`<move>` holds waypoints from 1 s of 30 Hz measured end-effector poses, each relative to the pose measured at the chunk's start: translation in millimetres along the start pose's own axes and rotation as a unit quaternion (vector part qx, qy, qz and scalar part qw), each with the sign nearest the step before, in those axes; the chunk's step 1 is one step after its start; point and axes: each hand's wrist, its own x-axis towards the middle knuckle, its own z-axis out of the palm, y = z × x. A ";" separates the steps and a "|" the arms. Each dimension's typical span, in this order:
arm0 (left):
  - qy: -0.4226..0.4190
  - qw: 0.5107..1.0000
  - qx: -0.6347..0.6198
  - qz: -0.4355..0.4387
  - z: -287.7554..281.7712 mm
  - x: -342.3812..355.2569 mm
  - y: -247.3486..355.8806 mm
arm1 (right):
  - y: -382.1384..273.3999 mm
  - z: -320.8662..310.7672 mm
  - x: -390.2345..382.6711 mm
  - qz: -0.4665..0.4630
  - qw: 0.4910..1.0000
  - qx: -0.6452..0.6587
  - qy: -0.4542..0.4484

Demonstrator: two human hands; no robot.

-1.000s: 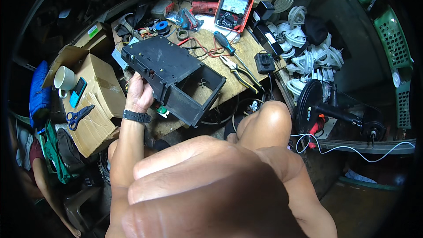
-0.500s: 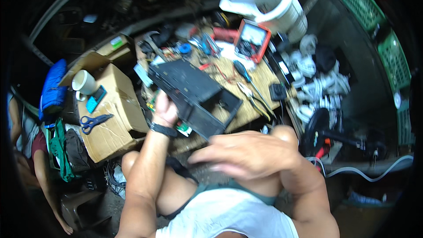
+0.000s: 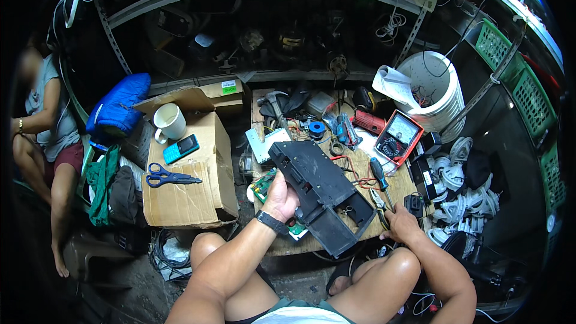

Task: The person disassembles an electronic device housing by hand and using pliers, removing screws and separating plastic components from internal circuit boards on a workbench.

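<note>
My left hand point(image 3: 282, 200) grips the left edge of a black plastic casing point(image 3: 318, 174), holding it tilted above the wooden tabletop. The casing has a square opening at its right end with small parts inside. At the table's right front, my right hand point(image 3: 403, 224) has its thumb and fingers closed about the handle ends of the yellow-and-black pliers point(image 3: 380, 209). Beside them lies a screwdriver point(image 3: 378, 171) with a blue handle, its shaft reaching toward my fingers. A green circuit board point(image 3: 262, 186) shows partly beneath the casing.
A red multimeter point(image 3: 397, 138) and white bucket point(image 3: 450, 93) stand at the back right. On the left, a cardboard box point(image 3: 207, 144) carries scissors point(image 3: 171, 175), a phone point(image 3: 181, 149) and a mug point(image 3: 170, 121). White fixtures point(image 3: 459, 186) pile up right. Another person point(image 3: 51, 120) sits far left.
My right hand has moved from in front of my lap, right and forward to the pliers. My left hand still holds the casing. The view has tilted up and turned.
</note>
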 end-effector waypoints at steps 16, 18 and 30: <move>-0.032 0.999 0.009 -0.006 6.4 10.0 -7.6 | 30.9 33.6 -0.6 -0.044 0.982 0.171 0.066; -0.044 0.999 0.002 -0.007 5.0 7.1 -1.3 | 19.6 12.8 -7.6 0.052 0.957 0.285 0.002; -0.060 0.998 0.007 0.016 -0.7 3.1 -10.5 | -2.5 -39.9 -69.0 -0.116 0.610 0.777 0.108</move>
